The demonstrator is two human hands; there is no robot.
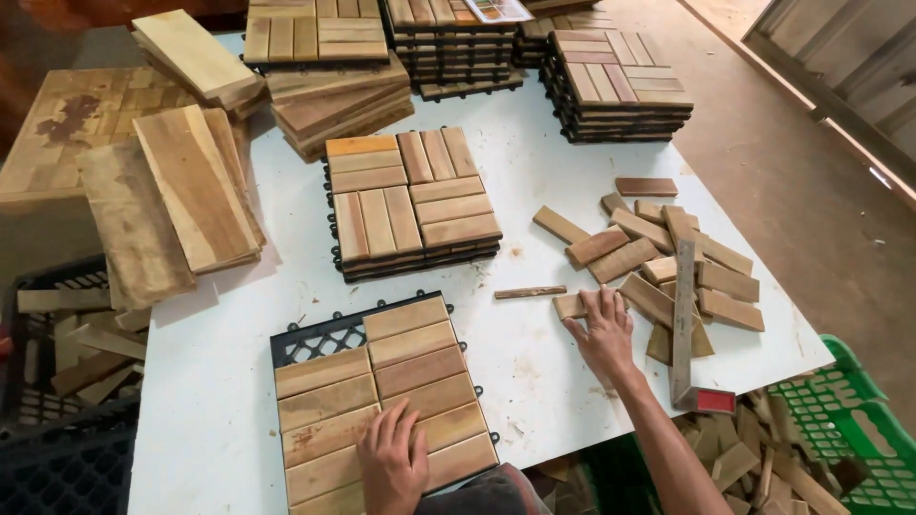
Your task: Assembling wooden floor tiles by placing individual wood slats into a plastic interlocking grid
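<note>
Left hand spread flat on slatted deck tile at table near edge, right hand flat, fingers together, on loose slat beside slat pile toward right edge.

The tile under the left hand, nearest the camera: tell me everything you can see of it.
The tile is a square black plastic grid base carrying wooden slats in rows. It lies flat on the white table at its near edge. One top-left section is bare, showing open lattice. The slats vary from pale to reddish brown. Small connector loops line its right side. The left hand presses on the near slats.
</note>
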